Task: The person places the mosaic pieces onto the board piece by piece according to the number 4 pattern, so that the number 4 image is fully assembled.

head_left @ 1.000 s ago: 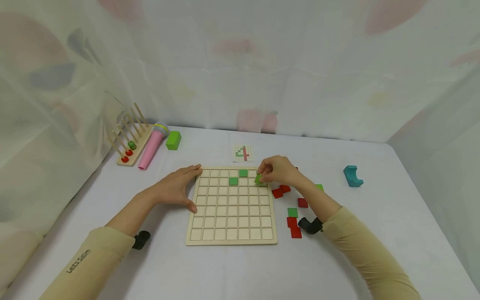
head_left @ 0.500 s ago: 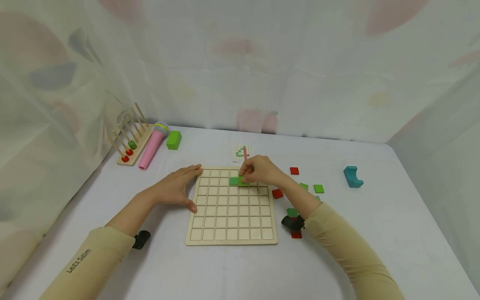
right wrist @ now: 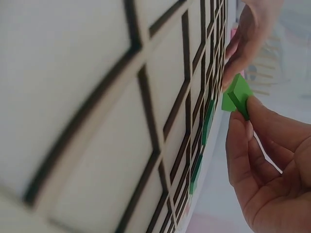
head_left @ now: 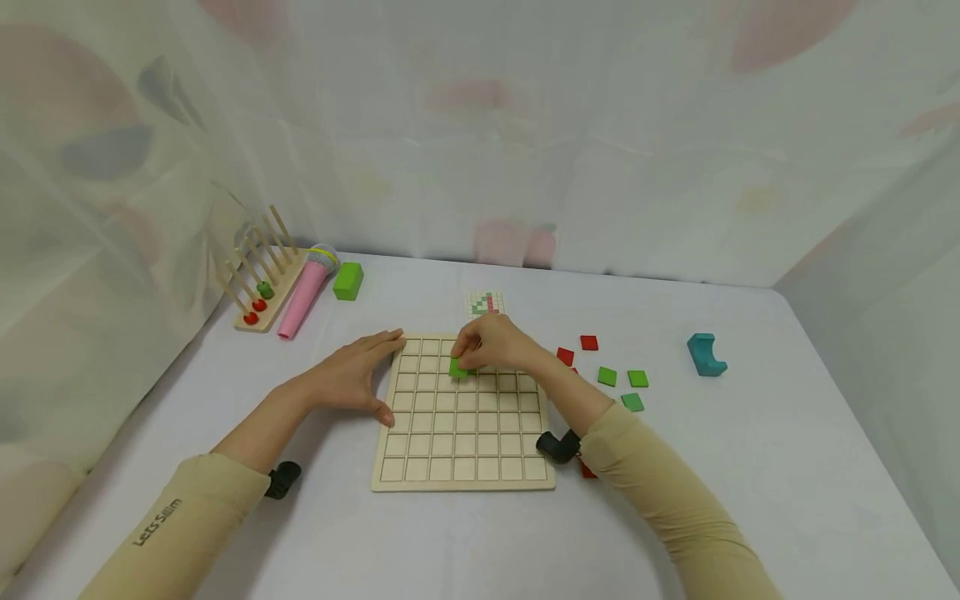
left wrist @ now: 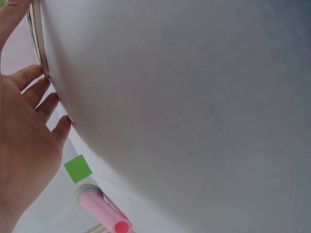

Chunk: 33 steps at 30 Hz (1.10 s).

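The right hand (head_left: 491, 343) pinches a flat green square tile (head_left: 458, 367) just above the upper cells of the wooden grid board (head_left: 463, 454); seating it likely needs square alignment with one cell. The left hand (head_left: 352, 375) lies spread against the board's left edge. Right of the right hand, loose green tiles (head_left: 637, 378) rest on the smooth white table (head_left: 480, 542).

Readable on the left sleeve (head_left: 161, 521), in dark letters: "Let's Slim" (running along the forearm, somewhat tilted). On the small pattern card (head_left: 484, 303) beyond the grid board (head_left: 462, 450), a green and red pixel figure, partly hidden by the right hand (head_left: 491, 343), not legible as a number here. Nothing else readable anywhere.
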### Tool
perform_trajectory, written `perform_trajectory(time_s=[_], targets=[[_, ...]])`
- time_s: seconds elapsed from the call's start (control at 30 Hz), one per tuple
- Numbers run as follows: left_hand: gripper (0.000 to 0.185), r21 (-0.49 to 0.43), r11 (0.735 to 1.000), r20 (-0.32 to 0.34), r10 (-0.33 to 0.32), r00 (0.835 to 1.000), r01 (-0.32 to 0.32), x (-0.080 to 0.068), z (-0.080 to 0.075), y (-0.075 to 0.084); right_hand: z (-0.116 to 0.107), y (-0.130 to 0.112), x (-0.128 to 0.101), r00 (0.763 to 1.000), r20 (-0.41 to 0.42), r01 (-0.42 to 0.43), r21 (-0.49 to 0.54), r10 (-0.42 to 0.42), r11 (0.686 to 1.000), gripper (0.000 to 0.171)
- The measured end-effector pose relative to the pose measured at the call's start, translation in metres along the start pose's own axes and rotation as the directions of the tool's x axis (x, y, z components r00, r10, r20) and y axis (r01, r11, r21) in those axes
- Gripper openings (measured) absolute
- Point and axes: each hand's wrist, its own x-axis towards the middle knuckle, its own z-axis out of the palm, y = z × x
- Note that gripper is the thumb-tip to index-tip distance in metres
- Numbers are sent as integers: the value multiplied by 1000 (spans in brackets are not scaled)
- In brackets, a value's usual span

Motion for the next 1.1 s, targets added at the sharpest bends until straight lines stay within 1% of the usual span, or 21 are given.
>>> perform_trajectory(time_s=[0.13, 0.23, 0.53, 0.83, 1.1], targets=[[129, -12, 1000, 5, -7, 1000, 7, -1, 0, 0, 5, -1, 5, 1000, 17, 17, -4, -17, 1000, 10], [129, -10, 1000, 5, -4, 1000, 4, -1, 0, -1, 9, -4, 8, 999, 25, 21, -27, -20, 999, 9], [129, -16, 1000, 1, -2, 1000, 2, -2, -1, 0, 17, -10, 13, 999, 44, -14, -116, 19, 993, 9], [129, -11, 1000, 0, -2, 1000, 2, -1, 1, -2, 22, -12, 11, 999, 30, -25, -145, 30, 989, 7], [128, -16, 1000, -4, -5, 1000, 5, 0, 1, -2, 23, -12, 10, 1000, 3, -17, -202, 18, 979, 6]])
